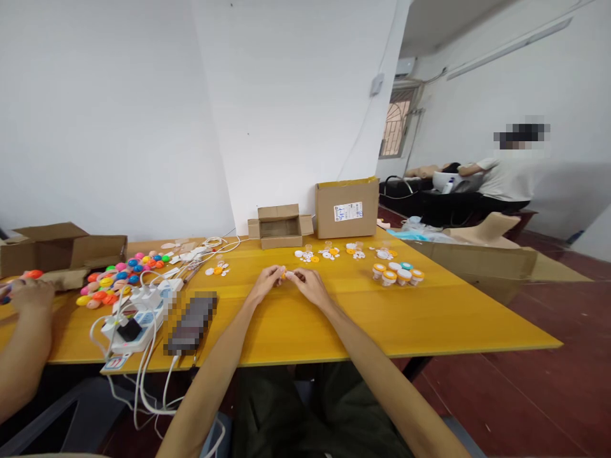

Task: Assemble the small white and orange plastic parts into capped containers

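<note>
Lying at far left beside one co-worker's hand (29, 296), a heap of brightly colored balls (125, 277), too crowded to count, gives way to one phone (191, 323) and one cluster of loose parts (217, 271) on a yellow table (296, 334). At center, the fingers of a person's left hand (267, 281) and right hand (309, 285) pinch one small orange-and-white piece (285, 275), held between both sets of fingertips. Farther right stand four more parts clusters (356, 252) and six lidded cups (397, 275).
</note>
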Motion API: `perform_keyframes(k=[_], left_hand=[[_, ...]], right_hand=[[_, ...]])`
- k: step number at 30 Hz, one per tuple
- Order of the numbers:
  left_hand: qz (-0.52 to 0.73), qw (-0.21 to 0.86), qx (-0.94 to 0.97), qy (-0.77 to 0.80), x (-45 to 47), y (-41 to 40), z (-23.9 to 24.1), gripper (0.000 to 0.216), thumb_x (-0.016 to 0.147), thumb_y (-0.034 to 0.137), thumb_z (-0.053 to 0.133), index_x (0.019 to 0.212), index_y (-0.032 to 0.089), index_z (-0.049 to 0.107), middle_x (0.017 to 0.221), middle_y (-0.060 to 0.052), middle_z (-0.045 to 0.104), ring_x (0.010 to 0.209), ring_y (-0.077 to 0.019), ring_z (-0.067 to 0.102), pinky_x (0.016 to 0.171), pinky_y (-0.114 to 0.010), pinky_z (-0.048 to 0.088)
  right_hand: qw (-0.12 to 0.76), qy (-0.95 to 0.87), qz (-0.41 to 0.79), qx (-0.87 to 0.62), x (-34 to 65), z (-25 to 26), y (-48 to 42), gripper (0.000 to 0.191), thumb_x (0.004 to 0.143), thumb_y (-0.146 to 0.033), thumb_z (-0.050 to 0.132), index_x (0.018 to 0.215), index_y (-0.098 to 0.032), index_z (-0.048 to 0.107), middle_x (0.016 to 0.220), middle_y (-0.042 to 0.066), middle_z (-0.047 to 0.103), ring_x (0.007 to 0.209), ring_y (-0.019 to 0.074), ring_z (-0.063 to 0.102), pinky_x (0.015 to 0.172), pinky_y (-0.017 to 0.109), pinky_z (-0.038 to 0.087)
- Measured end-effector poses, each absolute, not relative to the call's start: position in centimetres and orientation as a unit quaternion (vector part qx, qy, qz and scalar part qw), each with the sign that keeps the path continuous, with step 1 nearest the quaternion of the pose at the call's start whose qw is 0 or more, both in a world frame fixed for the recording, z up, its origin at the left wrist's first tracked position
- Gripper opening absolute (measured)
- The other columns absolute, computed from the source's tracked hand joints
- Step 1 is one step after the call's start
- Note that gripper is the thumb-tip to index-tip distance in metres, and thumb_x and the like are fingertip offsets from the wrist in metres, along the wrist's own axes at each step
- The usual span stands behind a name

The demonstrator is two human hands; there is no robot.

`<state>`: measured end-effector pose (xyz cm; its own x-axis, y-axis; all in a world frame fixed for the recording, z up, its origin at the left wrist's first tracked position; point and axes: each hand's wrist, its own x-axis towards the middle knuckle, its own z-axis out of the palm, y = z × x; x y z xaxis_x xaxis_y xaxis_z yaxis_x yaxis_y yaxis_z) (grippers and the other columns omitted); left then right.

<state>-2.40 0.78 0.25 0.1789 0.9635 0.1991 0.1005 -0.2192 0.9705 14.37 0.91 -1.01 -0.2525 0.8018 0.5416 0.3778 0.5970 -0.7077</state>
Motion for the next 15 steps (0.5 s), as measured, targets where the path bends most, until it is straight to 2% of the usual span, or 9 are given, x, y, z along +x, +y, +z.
perform_keyframes(k=[5,10,13,15], left_hand=[[0.476,0.453,0.62,0.429,-2.44,0.96,0.12,0.048,0.07,0.065,0.069,0.073,0.017,0.065,0.058,0.004,0.054,0.054,-0.0098,0.048,0.055,-0.024,0.036],[0.488,0.457,0.615,0.418,-2.43,0.86,0.1,0.05,0.071,0.066,0.068,0.07,0.017,0.063,0.056,0.004,0.052,0.054,-0.01,0.048,0.056,-0.024,0.037],[0.489,0.456,0.618,0.413,-2.38,0.75,0.11,0.05,0.072,0.066,0.067,0.069,0.017,0.063,0.055,0.004,0.052,0.054,-0.01,0.048,0.055,-0.024,0.037],[0.487,0.459,0.619,0.411,-2.34,0.71,0.17,0.05,0.072,0.067,0.067,0.069,0.017,0.063,0.054,0.004,0.052,0.053,-0.0096,0.047,0.055,-0.024,0.036]], right_hand=[[0.459,-0.763,0.223,-0.397,14.46,-1.33,1.26,0.036,0.088,-0.048,0.054,0.068,-0.021,0.067,0.063,0.001,0.066,0.059,0.0165,0.056,0.058,0.027,0.041],[0.464,-0.762,0.246,-0.38,14.12,-1.74,1.47,0.021,0.08,-0.042,0.063,0.083,-0.022,0.067,0.072,0.0,0.068,0.063,0.0162,0.057,0.061,0.027,0.044],[0.471,-0.753,0.262,-0.377,13.99,-2.0,1.59,0.024,0.077,-0.037,0.064,0.096,-0.023,0.063,0.075,-0.001,0.068,0.063,0.0163,0.058,0.063,0.028,0.046],[0.474,-0.751,0.267,-0.374,14.01,-2.06,1.6,0.024,0.077,-0.036,0.062,0.098,-0.024,0.061,0.073,-0.002,0.067,0.063,0.0165,0.058,0.063,0.028,0.046]])
